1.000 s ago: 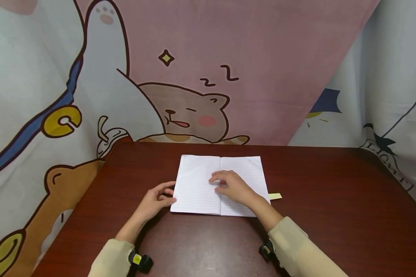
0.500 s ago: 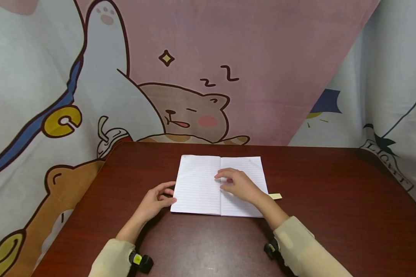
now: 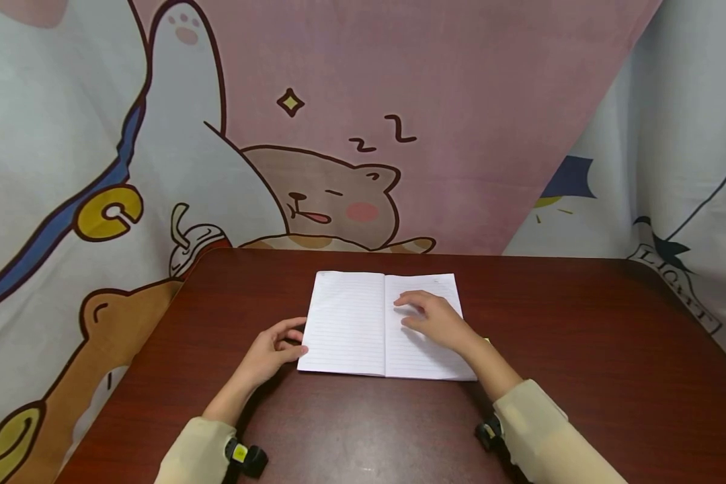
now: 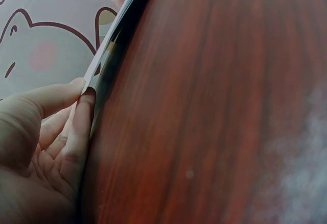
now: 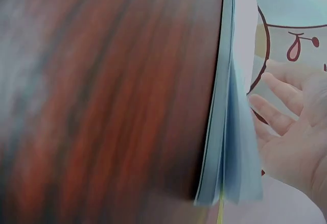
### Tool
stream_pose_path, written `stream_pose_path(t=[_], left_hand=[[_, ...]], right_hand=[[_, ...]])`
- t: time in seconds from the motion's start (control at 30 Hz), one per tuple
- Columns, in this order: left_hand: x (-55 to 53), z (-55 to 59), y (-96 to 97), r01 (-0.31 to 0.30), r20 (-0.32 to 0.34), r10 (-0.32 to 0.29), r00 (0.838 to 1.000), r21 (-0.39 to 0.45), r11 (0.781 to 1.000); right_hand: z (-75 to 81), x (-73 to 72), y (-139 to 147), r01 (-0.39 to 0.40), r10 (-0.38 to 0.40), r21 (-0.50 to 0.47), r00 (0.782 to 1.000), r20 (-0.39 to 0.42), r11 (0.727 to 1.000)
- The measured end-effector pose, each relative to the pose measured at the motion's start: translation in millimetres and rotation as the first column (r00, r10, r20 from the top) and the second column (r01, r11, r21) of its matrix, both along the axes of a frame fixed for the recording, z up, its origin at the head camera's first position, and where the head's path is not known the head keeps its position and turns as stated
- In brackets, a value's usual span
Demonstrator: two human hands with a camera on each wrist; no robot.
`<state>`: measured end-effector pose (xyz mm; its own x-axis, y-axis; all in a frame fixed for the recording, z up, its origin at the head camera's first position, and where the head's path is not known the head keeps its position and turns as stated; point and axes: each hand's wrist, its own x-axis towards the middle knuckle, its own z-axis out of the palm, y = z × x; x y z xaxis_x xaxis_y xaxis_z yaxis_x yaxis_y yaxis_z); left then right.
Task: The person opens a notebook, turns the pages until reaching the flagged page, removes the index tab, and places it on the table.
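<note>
An open notebook (image 3: 345, 323) with blank lined pages lies on the table. My left hand (image 3: 267, 353) pinches its left edge, the thumb on top and a finger underneath in the left wrist view. Over the right page hovers my right hand (image 3: 438, 323), its fingers loosely bent with nothing between them. In the right wrist view the right hand (image 5: 296, 112) is apart from the pages, and some right-hand leaves (image 5: 242, 147) stand slightly lifted off the stack. A yellow tab (image 3: 487, 340) at the notebook's right edge is mostly hidden behind the right forearm.
The dark red-brown wooden table (image 3: 581, 349) extends around the notebook on all sides. Behind it hangs a cloth (image 3: 460, 134) printed with cartoon animals. A small black wrist camera (image 3: 254, 461) is strapped at the left sleeve, another camera (image 3: 489, 433) at the right.
My right hand has moved rightward from the notebook's centre fold to above the right page, its forearm now covering most of the yellow tab. The left hand has stayed still.
</note>
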<state>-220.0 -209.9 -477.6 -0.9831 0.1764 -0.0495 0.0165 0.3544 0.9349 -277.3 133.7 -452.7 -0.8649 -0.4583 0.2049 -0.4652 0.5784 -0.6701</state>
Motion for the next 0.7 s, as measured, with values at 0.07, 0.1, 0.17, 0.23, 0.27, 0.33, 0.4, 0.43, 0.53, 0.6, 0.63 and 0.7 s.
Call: stream_pose_path(t=[0.07, 0.1, 0.17, 0.23, 0.27, 0.33, 0.4, 0.43, 0.53, 0.6, 0.63, 0.7], left_hand=[[0.0, -0.2, -0.1, 0.000, -0.002, 0.000, 1.000, -0.002, 1.000], [0.0, -0.3, -0.1, 0.000, -0.002, -0.001, 1.000, -0.004, 1.000], [0.0, -0.4, -0.2, 0.001, -0.003, -0.001, 1.000, -0.006, 1.000], [0.1, -0.3, -0.2, 0.001, -0.003, -0.001, 1.000, -0.006, 1.000], [0.1, -0.3, -0.2, 0.001, -0.002, -0.001, 1.000, -0.006, 1.000], [0.2, 0.0, -0.2, 0.000, -0.001, 0.000, 1.000, -0.005, 1.000], [0.4, 0.5, -0.1, 0.000, 0.000, 0.000, 1.000, -0.005, 1.000], [0.5, 0.7, -0.1, -0.001, 0.000, 0.001, 1.000, -0.006, 1.000], [0.8, 1.4, 0.0, 0.002, -0.001, -0.002, 1.000, -0.007, 1.000], [0.9, 1.6, 0.0, 0.002, -0.001, -0.002, 1.000, -0.010, 1.000], [1.0, 1.7, 0.0, 0.001, -0.001, -0.001, 1.000, -0.011, 1.000], [1.3, 2.0, 0.0, -0.001, -0.001, 0.001, 1.000, -0.012, 1.000]], right_hand=[[0.6, 0.6, 3.6, 0.018, -0.018, -0.002, 1.000, 0.000, 1.000], [1.1, 1.0, 5.4, 0.028, -0.028, -0.002, 1.000, 0.001, 1.000], [2.2, 1.6, 8.9, 0.041, -0.041, 0.005, 0.999, -0.002, 0.999], [3.0, 1.9, 11.8, 0.061, -0.061, 0.014, 0.998, 0.001, 0.998], [3.3, 1.9, 13.3, 0.069, -0.069, 0.019, 0.998, 0.000, 0.997], [3.6, 1.7, 16.4, 0.085, -0.085, 0.028, 0.996, 0.000, 0.996], [3.5, 1.9, 19.5, 0.104, -0.104, 0.033, 0.995, 0.008, 0.994], [3.5, 1.9, 21.0, 0.108, -0.108, 0.036, 0.994, 0.008, 0.993], [2.6, 1.2, 25.8, 0.126, -0.127, 0.050, 0.992, 0.023, 0.991], [2.3, 0.7, 29.1, 0.134, -0.136, 0.058, 0.990, 0.030, 0.989], [2.4, 0.5, 30.9, 0.135, -0.137, 0.066, 0.990, 0.030, 0.989], [2.7, 0.3, 34.6, 0.145, -0.148, 0.078, 0.988, 0.032, 0.986]])
